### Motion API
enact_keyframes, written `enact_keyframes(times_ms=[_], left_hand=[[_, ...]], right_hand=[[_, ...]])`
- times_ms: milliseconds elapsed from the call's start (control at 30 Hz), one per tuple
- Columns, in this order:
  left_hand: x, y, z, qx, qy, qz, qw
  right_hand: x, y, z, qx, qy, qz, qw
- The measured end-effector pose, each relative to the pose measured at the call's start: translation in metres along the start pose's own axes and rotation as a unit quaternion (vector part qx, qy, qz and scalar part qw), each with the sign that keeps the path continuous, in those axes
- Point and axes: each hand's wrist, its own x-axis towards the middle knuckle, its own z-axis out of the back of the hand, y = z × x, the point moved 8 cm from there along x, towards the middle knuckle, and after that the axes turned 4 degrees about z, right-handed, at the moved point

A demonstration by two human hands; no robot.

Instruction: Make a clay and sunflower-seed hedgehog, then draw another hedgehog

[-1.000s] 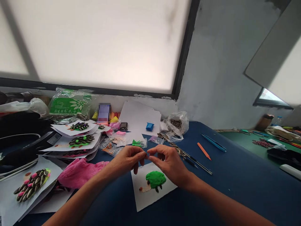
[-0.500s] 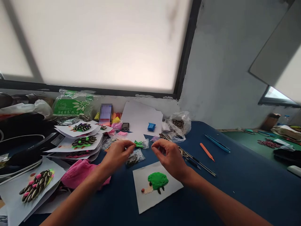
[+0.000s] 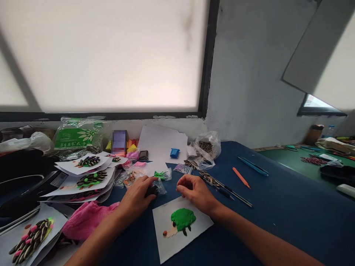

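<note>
My left hand (image 3: 138,196) is over a small clear bag of black clay (image 3: 160,187), thumb and forefinger apart; whether it touches the bag I cannot tell. My right hand (image 3: 197,193) hovers at the top edge of a white paper square (image 3: 166,249), thumb and fingertips pinched together. Anything in that pinch is too small to make out. On the paper is a clay hedgehog (image 3: 183,218) with a green body, pale snout, reddish nose and dark eye and legs. Beyond my left hand lies an opened packet of bright green clay (image 3: 162,174).
Finished seed-covered hedgehog pictures (image 3: 91,177) are stacked at left, beside a pink cloth (image 3: 85,221). Sunflower seeds (image 3: 208,177), pens (image 3: 226,192), an orange marker (image 3: 241,178) and blue tweezers (image 3: 253,166) lie right. Behind are a blue clay packet (image 3: 174,153) and a seed bag (image 3: 206,147).
My left hand has lowered toward the bag of black clay, its pinch opening. My right hand stays pinched, slightly lower. The whole view has shifted a little.
</note>
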Motion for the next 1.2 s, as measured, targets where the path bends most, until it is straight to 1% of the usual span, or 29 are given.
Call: enact_keyframes(times_ms=[133, 233, 367, 467, 567, 633, 733, 833, 933, 1000, 1033, 1100, 1167, 1200], left_hand=[[-0.002, -0.014, 0.006, -0.062, -0.056, -0.055, 0.995], [-0.006, -0.026, 0.008, -0.089, -0.064, -0.085, 0.990], [-0.009, -0.037, 0.009, -0.095, -0.064, -0.113, 0.987], [-0.010, -0.042, 0.010, -0.095, -0.070, -0.125, 0.985], [-0.011, -0.045, 0.012, -0.088, -0.072, -0.132, 0.985], [-0.011, -0.047, 0.012, -0.082, -0.070, -0.132, 0.985], [-0.011, -0.047, 0.010, -0.072, -0.054, -0.123, 0.988], [-0.011, -0.049, 0.009, -0.067, -0.045, -0.117, 0.990], [-0.013, -0.054, 0.020, -0.072, -0.084, -0.119, 0.987], [-0.014, -0.056, 0.028, -0.080, -0.106, -0.097, 0.986], [-0.013, -0.055, 0.029, -0.085, -0.102, -0.068, 0.989], [-0.011, -0.053, 0.020, -0.109, -0.043, -0.018, 0.993], [-0.010, -0.054, 0.008, -0.150, 0.024, 0.008, 0.988], [-0.010, -0.055, 0.004, -0.170, 0.043, 0.011, 0.984]], right_hand=[[-0.001, -0.005, -0.002, 0.058, 0.003, -0.043, 0.997], [0.001, -0.004, -0.001, 0.072, 0.006, -0.044, 0.996], [0.003, -0.005, 0.003, 0.046, -0.002, -0.023, 0.999], [0.002, -0.005, 0.003, 0.009, 0.010, -0.028, 1.000], [0.000, 0.002, 0.002, 0.004, 0.023, -0.021, 1.000], [0.000, 0.006, 0.001, 0.028, 0.033, -0.017, 0.999], [-0.002, 0.006, -0.003, 0.073, 0.053, -0.030, 0.995], [-0.002, 0.005, -0.004, 0.097, 0.054, -0.040, 0.993], [-0.002, 0.006, -0.002, 0.101, 0.029, -0.042, 0.994], [-0.003, 0.010, 0.000, 0.095, 0.007, -0.027, 0.995], [-0.003, 0.012, -0.001, 0.092, 0.000, -0.014, 0.996], [-0.005, 0.016, -0.005, 0.088, 0.001, 0.011, 0.996], [-0.008, 0.018, -0.011, 0.086, 0.012, 0.028, 0.996], [-0.009, 0.019, -0.013, 0.084, 0.018, 0.032, 0.996]])
